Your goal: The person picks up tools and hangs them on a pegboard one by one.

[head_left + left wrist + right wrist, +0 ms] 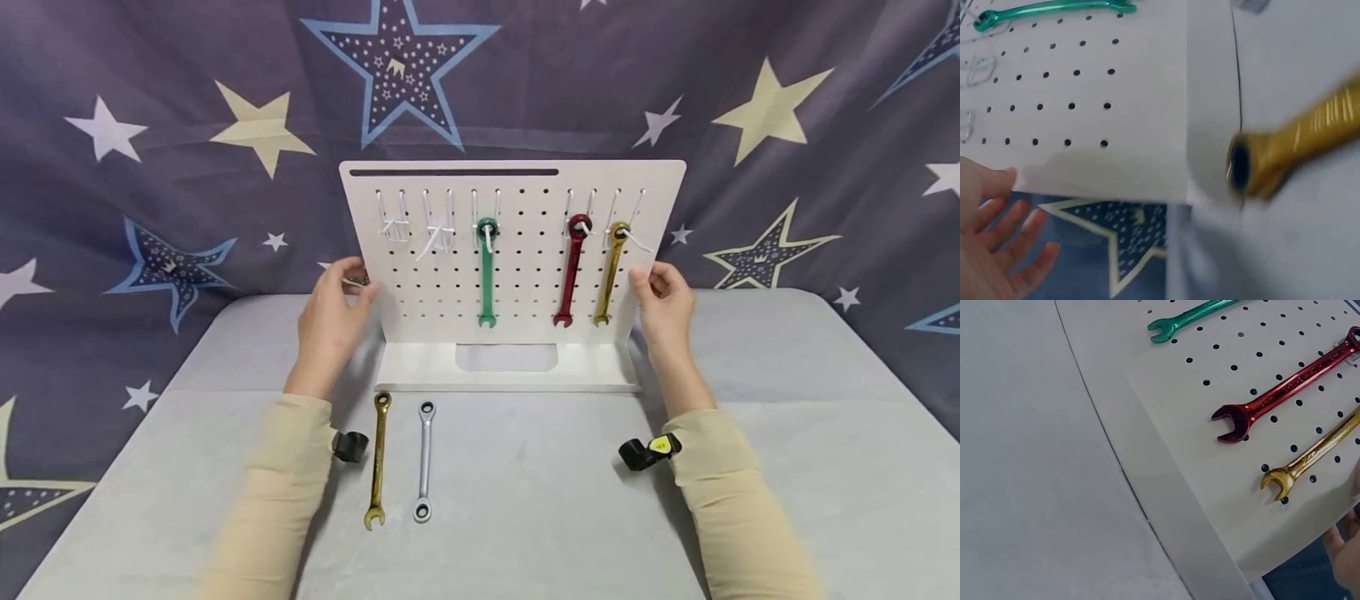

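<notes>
Left hand (pixel 332 318), 9 o'clock: thumb on pegboard (pixel 527 277), fingers loose.
Right hand (pixel 667 312), 3 o'clock: grip indeterminate.
Gold wrench (pixel 378 458), 7 o'clock: cropped, left-wrist view.

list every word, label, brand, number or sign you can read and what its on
No words or numbers are readable.
Yellow sticker on the black right-wrist device: dark marks, too small to read.
Red combination wrench: lettering along the shank, too blurred to read.
Hanging gold combination wrench: faint marks on the shank, unreadable.
</notes>
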A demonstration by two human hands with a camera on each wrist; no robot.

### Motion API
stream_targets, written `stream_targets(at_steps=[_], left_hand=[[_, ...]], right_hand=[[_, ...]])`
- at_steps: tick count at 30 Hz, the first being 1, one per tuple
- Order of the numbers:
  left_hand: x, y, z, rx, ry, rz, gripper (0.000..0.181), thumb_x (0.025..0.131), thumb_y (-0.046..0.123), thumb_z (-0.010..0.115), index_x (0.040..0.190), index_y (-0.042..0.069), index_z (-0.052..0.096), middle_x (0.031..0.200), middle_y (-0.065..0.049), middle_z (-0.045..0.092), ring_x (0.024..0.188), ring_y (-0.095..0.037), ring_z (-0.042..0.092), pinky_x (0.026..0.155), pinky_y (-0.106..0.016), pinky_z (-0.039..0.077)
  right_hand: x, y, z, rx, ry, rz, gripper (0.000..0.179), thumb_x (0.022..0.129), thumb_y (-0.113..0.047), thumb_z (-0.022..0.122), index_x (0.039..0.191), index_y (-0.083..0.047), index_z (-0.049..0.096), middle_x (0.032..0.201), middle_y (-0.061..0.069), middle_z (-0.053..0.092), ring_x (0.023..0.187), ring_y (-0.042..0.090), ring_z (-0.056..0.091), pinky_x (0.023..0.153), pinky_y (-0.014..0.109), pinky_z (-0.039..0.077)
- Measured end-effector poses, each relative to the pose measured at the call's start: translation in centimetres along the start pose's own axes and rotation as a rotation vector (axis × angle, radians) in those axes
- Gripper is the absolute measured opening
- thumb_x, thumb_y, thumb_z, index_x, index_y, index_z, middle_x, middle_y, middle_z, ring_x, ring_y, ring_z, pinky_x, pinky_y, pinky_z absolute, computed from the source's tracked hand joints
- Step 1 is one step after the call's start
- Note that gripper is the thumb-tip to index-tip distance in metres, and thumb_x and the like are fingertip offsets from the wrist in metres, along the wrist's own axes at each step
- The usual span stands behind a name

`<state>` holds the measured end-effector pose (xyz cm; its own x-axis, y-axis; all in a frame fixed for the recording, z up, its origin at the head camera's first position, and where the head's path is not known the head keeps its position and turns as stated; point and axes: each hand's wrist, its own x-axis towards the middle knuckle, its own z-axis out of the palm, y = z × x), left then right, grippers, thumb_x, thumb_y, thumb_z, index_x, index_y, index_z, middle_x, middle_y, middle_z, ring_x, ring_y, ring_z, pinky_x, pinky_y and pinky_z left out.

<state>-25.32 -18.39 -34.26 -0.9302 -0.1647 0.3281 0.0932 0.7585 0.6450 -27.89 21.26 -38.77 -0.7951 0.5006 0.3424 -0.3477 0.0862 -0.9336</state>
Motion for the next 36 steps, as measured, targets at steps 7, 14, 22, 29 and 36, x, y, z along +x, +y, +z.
stream_targets(at_steps=[7, 14, 22, 29, 36], left_hand=[[-1.1, 1.1, -4.0, 0.124, -0.027, 0.092, 0.037, 0.101, 0.029, 0.058, 0.134, 0.015, 0.057, 0.122, -0.006, 0.064, 0.105, -0.027, 0.06, 0.081, -0.05, 0.043], [-4.3, 1.0, -5.5, 0.126, -0.223, 0.138, 0.036, 0.101, 0.035, 0.056, 0.13, 0.014, 0.059, 0.121, -0.006, 0.066, 0.107, -0.028, 0.061, 0.085, -0.051, 0.046], [-8.5, -0.4, -4.6, 0.054, -0.46, 0.057, 0.034, 0.098, 0.03, 0.063, 0.125, 0.009, 0.063, 0.114, -0.009, 0.068, 0.104, -0.029, 0.062, 0.083, -0.048, 0.051], [-11.1, -1.6, -3.1, 0.048, -0.561, -0.02, 0.033, 0.093, 0.029, 0.07, 0.117, 0.007, 0.065, 0.104, -0.002, 0.068, 0.096, -0.022, 0.063, 0.077, -0.038, 0.052], [-12.5, -2.1, -2.1, 0.105, -0.569, -0.07, 0.05, 0.085, 0.032, 0.079, 0.12, 0.001, 0.061, 0.098, -0.001, 0.064, 0.083, -0.016, 0.059, 0.073, -0.034, 0.048]], right_hand=[[-0.3, 0.1, -0.1, -0.011, -0.016, 0.028, 0.009, 0.092, -0.009, 0.07, 0.092, -0.011, 0.062, 0.072, -0.021, 0.06, 0.075, 0.002, 0.056, 0.07, 0.014, 0.047], [-0.2, -0.4, -0.3, -0.028, -0.012, 0.021, 0.009, 0.092, -0.011, 0.071, 0.091, -0.011, 0.063, 0.07, -0.023, 0.06, 0.072, 0.001, 0.055, 0.065, 0.013, 0.045], [-0.2, -0.7, -0.4, -0.05, -0.02, 0.046, 0.011, 0.091, -0.015, 0.073, 0.094, -0.009, 0.063, 0.071, -0.022, 0.06, 0.072, 0.001, 0.055, 0.064, 0.013, 0.044], [-0.1, -0.5, -0.4, -0.063, -0.018, 0.046, 0.013, 0.09, -0.016, 0.073, 0.096, -0.007, 0.065, 0.071, -0.021, 0.061, 0.072, 0.0, 0.054, 0.064, 0.012, 0.043], [-0.6, -0.4, -0.1, -0.059, -0.012, 0.044, 0.014, 0.092, -0.015, 0.072, 0.097, -0.005, 0.063, 0.07, -0.022, 0.058, 0.073, 0.001, 0.054, 0.066, 0.013, 0.044]])
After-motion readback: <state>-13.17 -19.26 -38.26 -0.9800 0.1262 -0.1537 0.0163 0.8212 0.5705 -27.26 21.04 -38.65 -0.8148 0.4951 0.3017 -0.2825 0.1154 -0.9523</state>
